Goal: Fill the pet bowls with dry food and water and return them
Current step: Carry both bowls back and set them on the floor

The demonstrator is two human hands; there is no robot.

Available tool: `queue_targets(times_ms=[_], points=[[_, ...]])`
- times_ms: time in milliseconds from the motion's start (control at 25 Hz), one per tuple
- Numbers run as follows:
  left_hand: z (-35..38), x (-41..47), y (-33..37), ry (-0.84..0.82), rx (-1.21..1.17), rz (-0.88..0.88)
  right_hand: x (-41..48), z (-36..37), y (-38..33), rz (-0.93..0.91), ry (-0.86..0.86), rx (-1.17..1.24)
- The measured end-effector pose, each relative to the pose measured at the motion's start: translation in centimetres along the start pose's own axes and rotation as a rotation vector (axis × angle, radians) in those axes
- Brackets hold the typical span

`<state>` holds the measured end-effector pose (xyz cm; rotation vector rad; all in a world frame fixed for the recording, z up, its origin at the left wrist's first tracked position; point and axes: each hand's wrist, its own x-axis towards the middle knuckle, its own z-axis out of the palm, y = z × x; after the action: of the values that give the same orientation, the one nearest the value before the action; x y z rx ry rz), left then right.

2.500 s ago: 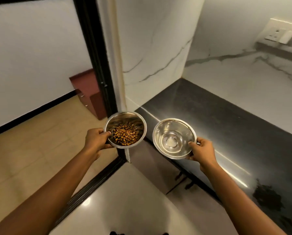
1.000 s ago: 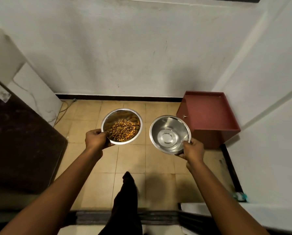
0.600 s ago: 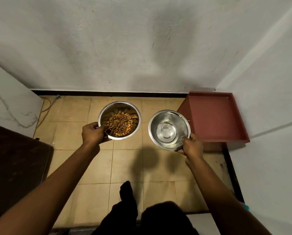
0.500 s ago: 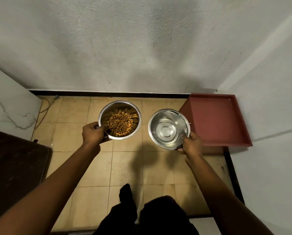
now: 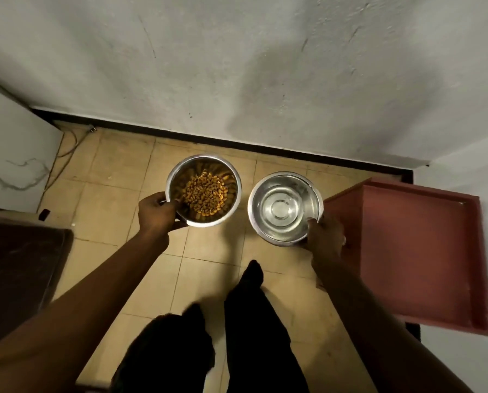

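Bowls sit in both hands: my left hand [image 5: 156,214] pinches the food bowl [image 5: 203,190] rim, my right hand [image 5: 325,233] pinches the water bowl [image 5: 285,208] rim.

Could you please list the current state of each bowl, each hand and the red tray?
Food bowl: holds dry kibble, carried above the floor.
Water bowl: holds clear water, carried above the floor.
Left hand: gripping the food bowl's rim.
Right hand: gripping the water bowl's rim.
Red tray: nothing in it.
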<state>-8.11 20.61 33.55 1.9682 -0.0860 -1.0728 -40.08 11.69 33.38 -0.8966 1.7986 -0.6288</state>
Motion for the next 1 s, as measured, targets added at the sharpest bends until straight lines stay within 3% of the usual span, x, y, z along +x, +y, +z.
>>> queue_targets(times_ms=[200,640,1000], points=[[6.1,12.0,-4.6,0.058,-0.024,-0.065,11.6,5.6,4.3,0.111,-0.083,0.104],[17.6,38.1,-16.0,0.071,0.003,-0.090,35.7,20.8,16.7,0.173,-0.017,0.083],[24.4,50.1,-23.9,0.084,0.008,-0.116,47.4,28.0,25.2,0.218,0.021,0.082]])
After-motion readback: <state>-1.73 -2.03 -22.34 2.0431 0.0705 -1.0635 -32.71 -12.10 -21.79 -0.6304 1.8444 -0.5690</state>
